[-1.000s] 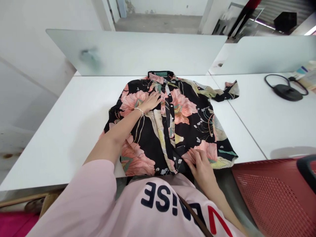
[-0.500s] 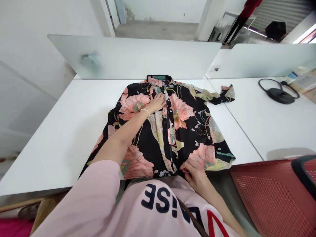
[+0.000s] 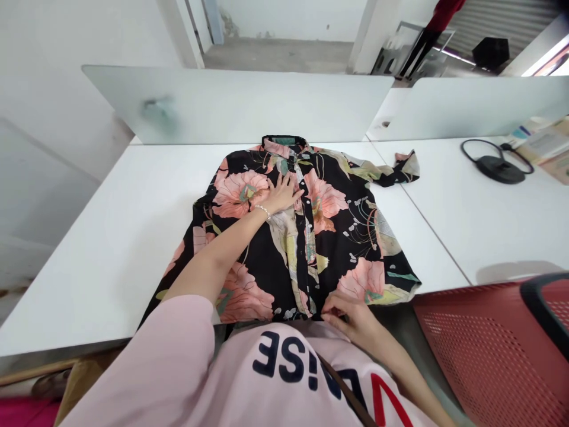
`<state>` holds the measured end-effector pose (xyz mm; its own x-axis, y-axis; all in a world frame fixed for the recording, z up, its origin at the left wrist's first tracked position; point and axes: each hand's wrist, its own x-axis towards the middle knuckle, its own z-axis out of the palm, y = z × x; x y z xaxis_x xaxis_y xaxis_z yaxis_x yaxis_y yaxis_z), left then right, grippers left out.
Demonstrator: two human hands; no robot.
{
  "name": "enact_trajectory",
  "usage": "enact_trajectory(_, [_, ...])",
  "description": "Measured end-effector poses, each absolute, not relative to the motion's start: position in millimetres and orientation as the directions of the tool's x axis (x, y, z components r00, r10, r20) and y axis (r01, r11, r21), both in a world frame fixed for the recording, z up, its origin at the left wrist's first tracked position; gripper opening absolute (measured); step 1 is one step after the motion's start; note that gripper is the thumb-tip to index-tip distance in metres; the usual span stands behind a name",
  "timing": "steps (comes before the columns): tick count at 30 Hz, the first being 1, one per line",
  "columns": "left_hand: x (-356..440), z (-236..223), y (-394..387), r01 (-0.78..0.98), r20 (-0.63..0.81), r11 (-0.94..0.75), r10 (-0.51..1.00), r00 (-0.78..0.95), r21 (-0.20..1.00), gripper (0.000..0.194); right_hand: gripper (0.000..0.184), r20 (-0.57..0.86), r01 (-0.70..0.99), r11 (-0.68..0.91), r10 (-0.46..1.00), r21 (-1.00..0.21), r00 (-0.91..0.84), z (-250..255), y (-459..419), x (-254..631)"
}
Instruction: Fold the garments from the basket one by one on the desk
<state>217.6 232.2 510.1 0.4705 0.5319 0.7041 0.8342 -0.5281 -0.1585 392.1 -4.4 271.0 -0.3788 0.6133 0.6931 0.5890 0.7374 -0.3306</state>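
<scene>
A black shirt with large pink flowers lies buttoned-side up on the white table, collar at the far side. My left hand rests flat on its chest just left of the button strip, fingers stretched out. My right hand is at the near hem by the table edge, fingers pinched on the hem of the shirt. One sleeve trails off to the far right.
Frosted divider panels stand along the table's far edge. A black round stand with a cable and some papers lie on the neighbouring table at the right. A red mesh chair is at my right.
My right hand has slid from the lower right front panel toward me to the hem. My left hand has shifted slightly right on the chest, and the shirt lies a bit smoother.
</scene>
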Motion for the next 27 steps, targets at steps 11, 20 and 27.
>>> enact_trajectory(11, [228, 511, 229, 0.660, 0.511, -0.621, 0.438, 0.739, -0.422, 0.061, 0.049, 0.905, 0.983, 0.065, 0.405, -0.172, 0.131, 253, 40, 530])
enact_trajectory(20, [213, 515, 222, 0.686, 0.546, -0.594, 0.438, 0.714, -0.420, 0.055, 0.055, 0.861, 0.982, -0.148, 0.477, -0.118, 0.175, 218, 29, 592])
enact_trajectory(27, [224, 510, 227, 0.697, 0.589, -0.579, 0.408, 0.697, -0.424, 0.058, 0.055, 0.890, 0.943, -0.001, 0.329, -0.333, 0.315, 302, 49, 655])
